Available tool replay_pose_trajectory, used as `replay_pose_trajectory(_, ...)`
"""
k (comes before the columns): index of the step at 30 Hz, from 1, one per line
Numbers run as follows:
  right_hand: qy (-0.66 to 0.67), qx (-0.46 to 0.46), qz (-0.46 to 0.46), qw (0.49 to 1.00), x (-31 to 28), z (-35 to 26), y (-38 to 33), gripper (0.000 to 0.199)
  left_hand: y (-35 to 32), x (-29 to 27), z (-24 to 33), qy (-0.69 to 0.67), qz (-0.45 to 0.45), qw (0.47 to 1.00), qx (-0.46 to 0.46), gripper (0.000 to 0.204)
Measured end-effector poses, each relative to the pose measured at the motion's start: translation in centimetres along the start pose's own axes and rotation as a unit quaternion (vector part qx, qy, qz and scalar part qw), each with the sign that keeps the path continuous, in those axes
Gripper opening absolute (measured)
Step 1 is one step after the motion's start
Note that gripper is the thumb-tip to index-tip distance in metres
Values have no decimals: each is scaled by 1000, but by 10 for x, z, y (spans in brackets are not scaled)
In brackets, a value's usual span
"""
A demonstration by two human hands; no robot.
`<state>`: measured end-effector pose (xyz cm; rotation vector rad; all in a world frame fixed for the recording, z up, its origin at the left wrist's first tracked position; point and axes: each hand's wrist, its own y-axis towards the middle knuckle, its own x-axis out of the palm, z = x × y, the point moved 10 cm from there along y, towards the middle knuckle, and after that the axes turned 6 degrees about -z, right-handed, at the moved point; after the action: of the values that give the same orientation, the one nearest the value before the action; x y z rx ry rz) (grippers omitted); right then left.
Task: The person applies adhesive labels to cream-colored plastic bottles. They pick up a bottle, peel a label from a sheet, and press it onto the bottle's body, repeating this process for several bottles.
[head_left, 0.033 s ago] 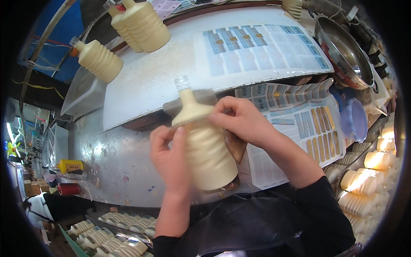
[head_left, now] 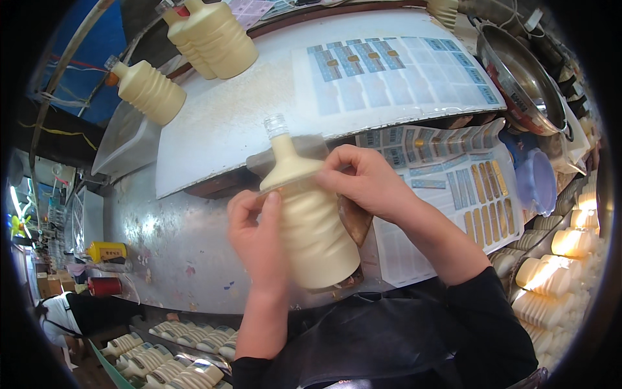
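A cream ribbed plastic bottle point(head_left: 312, 233) with a clear, uncapped threaded neck lies tilted over the metal table, neck pointing away from me. My left hand point(head_left: 258, 235) grips its left side, thumb and fingers near the shoulder. My right hand point(head_left: 367, 183) holds the right side of the shoulder. Between the fingertips of both hands a clear film strip point(head_left: 285, 165) stretches across the bottle's shoulder. My dark sleeve and apron fill the lower edge.
Label sheets lie on a white board point(head_left: 389, 71) and on the table point(head_left: 453, 188). Filled cream bottles lie at the back left point(head_left: 148, 91) point(head_left: 217, 40). A metal pan point(head_left: 521, 78), a blue tub point(head_left: 538, 181) and rows of bottles point(head_left: 557, 272) are on the right.
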<state>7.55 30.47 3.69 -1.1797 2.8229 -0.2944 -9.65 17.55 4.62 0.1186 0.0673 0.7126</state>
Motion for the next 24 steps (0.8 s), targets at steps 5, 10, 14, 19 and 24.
replay_pose_trajectory(5,-19,-32,23,999,-3,7,6,19,2,8,-12,-67,-20,995,-73,9)
replay_pose_trajectory(10,-31,-46,43,998,-4,-1,2,18,0,20,-12,-100,-51,988,-104,25)
replay_pose_trajectory(14,-65,-74,79,992,-3,-12,-2,21,4,34,-14,-155,-83,977,-116,34)
replay_pose_trajectory(19,-90,-75,85,990,-3,-19,-4,23,6,42,-23,-87,-133,980,-116,38)
replay_pose_trajectory(24,-88,-60,81,991,-3,-16,-4,22,7,40,-25,-82,-134,982,-107,37)
